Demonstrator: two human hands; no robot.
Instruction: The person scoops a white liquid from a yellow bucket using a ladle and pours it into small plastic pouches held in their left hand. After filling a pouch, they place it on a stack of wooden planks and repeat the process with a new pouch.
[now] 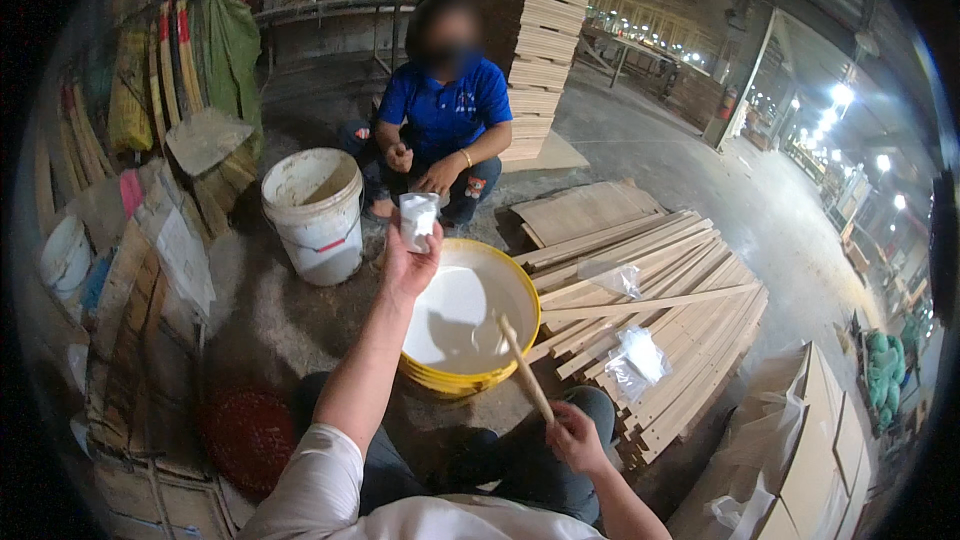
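Person at work above a yellow bucket [462, 382], viewed from the head. The left hand [408, 262] is raised near the bucket's far left rim, its fingers grasping a small clear plastic bag [419, 223] with white material inside. The right hand [577, 440], low in front of the right knee, has its fingers closed around the near end of a wooden stick [527, 373]. The stick slants across the bucket's rim, its far end at the white contents [452, 292]; how deep it reaches, if at all, cannot be told.

Right of the bucket, pale wooden strips [690, 340] lie in a loose, fanned pile. Two further clear bags rest on them: a nearer bag [638, 360] with white material inside, and a farther bag [618, 278], whose contents are hard to make out. A flat brown sheet [585, 212] lies at the pile's far end.

Left of the yellow bucket and apart from it stands a white bucket [318, 248] with a stained inner wall and a red grip on its handle. Beyond the raised bag, a co-worker in a blue shirt [445, 105] sits low, facing the camera; behind this person rises a tall stack of boards [545, 50].
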